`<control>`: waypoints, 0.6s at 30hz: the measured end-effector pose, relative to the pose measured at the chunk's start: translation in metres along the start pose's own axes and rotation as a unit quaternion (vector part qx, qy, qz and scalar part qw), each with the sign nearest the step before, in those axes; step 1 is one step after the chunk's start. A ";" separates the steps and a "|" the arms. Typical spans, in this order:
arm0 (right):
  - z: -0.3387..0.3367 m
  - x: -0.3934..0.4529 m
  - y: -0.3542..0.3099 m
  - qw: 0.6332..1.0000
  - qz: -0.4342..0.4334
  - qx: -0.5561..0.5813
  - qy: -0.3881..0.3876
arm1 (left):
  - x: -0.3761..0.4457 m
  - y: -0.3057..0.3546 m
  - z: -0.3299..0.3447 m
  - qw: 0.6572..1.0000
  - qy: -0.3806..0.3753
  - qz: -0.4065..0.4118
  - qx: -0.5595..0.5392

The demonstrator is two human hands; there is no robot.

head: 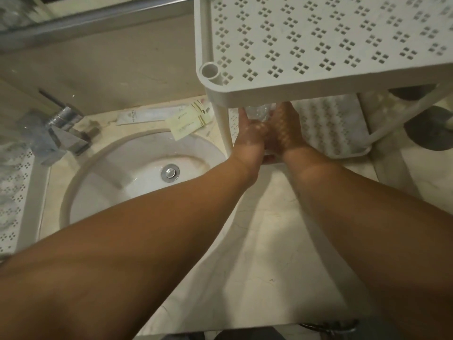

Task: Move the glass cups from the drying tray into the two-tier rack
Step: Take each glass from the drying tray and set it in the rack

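Two hands reach in together under the top shelf of the white two-tier rack. The left hand and the right hand sit side by side, and a clear glass cup shows between their fingers. Both hands seem to hold it from the sides, but the fingertips are hidden under the shelf, so I cannot tell just how they curl. The cup is over the bottom shelf, near its left front corner. I think this step is setting the cup down on that low shelf. Next the cup must go down flat and the hands must let go slowly.

Room is tight. The top shelf edge hangs just above the hands, and the rack leg stands just beside the left hand. Lifting up would bump the shelf, so the hands should pull straight back over the marble counter. The sink lies to the left, with a tap behind it. More blurry glass shows on the drying tray at the far left
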State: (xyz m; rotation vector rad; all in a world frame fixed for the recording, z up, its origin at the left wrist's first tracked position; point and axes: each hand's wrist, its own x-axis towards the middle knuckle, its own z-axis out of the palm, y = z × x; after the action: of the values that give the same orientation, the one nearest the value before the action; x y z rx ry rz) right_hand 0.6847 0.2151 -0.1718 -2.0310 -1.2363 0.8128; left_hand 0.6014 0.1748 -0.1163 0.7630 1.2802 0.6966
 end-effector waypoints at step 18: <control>-0.013 -0.143 -0.027 0.980 0.039 0.195 0.033 | -0.092 0.000 -0.062 0.989 -0.106 0.032 0.096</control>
State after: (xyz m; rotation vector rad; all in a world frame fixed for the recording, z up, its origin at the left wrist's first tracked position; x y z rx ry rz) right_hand 0.6267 0.0922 -0.1172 -1.7788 -0.8825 0.9348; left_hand 0.5255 0.1071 -0.0720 1.0120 1.1428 0.5321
